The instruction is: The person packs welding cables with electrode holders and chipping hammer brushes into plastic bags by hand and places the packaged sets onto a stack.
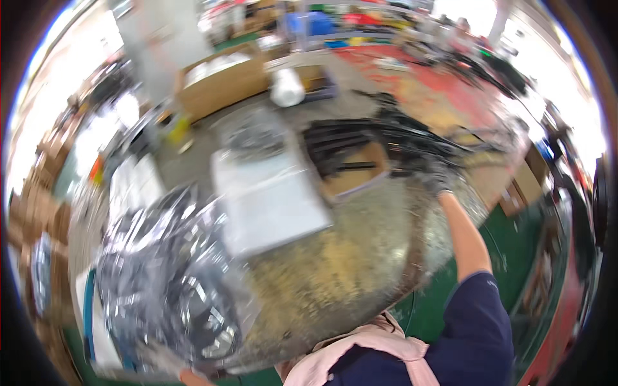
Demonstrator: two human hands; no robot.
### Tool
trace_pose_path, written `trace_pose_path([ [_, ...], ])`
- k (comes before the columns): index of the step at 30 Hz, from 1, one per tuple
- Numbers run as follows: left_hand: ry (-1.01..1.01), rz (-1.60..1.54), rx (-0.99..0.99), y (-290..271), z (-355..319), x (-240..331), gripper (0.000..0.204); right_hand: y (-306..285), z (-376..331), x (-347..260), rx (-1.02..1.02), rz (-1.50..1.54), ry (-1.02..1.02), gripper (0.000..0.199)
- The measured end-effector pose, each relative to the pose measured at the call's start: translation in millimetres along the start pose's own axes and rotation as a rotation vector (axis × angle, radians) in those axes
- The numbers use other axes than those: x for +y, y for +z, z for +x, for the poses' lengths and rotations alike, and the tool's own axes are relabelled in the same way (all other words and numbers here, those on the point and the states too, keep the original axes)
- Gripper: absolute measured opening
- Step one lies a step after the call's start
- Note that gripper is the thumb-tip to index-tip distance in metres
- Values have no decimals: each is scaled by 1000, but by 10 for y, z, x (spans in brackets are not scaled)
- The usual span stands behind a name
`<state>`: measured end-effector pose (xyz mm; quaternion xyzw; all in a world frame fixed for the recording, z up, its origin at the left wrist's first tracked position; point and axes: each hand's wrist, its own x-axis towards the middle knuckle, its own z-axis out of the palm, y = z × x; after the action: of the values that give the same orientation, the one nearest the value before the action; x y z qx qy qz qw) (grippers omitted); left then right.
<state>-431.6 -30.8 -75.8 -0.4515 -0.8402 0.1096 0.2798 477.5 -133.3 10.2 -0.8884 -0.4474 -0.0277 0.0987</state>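
Note:
My right hand [438, 178], in a grey glove, reaches out over the table at the near end of a heap of black cables or strips [412, 132]. It touches them, but blur hides whether the fingers grip any. At the lower left, my left hand [159, 358], in a pale glove, is beside a pile of clear plastic bags [154, 257]; its fingers are smeared by motion. Inside the nearest bag a coiled black thing [209, 315] shows. Between the hands lies a stack of flat white plastic bags [273, 206], with a smaller clear bag [254, 135] on it.
An open cardboard box [360, 180] holds black pieces beside the heap. Farther back stand a long cardboard box [225, 83] with white contents and a white roll [287, 87]. A teal-edged board [91, 315] is at the table's left edge. Cartons [524, 180] stand off to the right.

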Motion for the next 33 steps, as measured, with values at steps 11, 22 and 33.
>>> trace_pose_path([
  [11,564,-270,624,-875,302,615,58,229,-243,705,-128,-231,252,89],
  [22,987,-592,610,-3495,-2191,1444,51,-53,-517,986,-367,-262,-81,61],
  [33,1234,-1150,710,-3870,-2433,1603,41,-742,-2327,-2189,-367,336,-660,35],
])
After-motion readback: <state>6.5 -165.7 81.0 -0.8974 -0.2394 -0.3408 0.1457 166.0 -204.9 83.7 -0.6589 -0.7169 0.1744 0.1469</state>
